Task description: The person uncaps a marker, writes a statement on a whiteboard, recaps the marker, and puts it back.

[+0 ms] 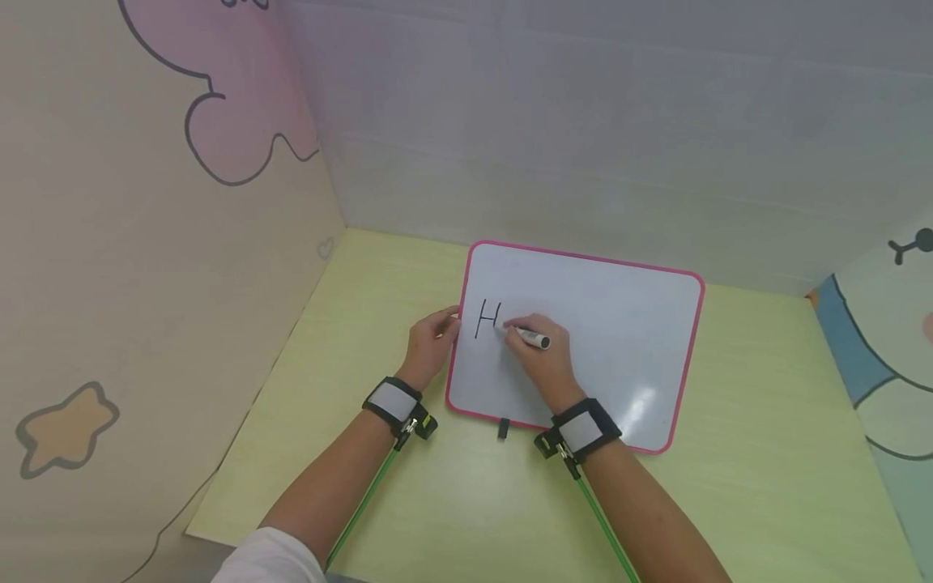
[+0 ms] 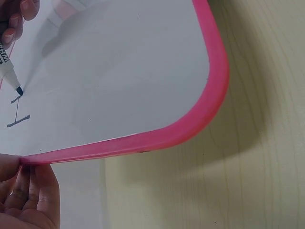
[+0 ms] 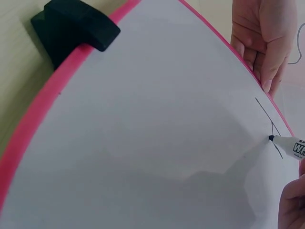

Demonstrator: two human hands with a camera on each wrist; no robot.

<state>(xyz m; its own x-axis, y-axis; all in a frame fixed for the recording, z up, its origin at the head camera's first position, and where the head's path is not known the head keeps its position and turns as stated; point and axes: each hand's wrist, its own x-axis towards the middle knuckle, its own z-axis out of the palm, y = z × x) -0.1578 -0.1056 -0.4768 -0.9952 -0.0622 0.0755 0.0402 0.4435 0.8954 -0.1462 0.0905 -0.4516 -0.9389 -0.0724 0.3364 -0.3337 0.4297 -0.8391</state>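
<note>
A whiteboard (image 1: 598, 332) with a pink rim lies slightly turned on the table. Near its left side a black letter H (image 1: 487, 318) is drawn. My right hand (image 1: 545, 356) grips a white marker (image 1: 534, 338) over the board. In the right wrist view the marker's dark tip (image 3: 271, 138) meets the lines of the letter. My left hand (image 1: 428, 348) holds the board's left edge. The left wrist view has its thumb (image 2: 8, 167) at the top of the pink rim (image 2: 190, 132) and the curled fingers (image 2: 40, 191) below.
A black clip-like piece (image 3: 81, 31) sits on the board's near rim. The pale yellow table (image 1: 773, 405) extends around the board. Walls with cartoon drawings stand left, behind and right. Both wrists wear black straps (image 1: 394, 402) with small cameras and green cables (image 1: 364, 502).
</note>
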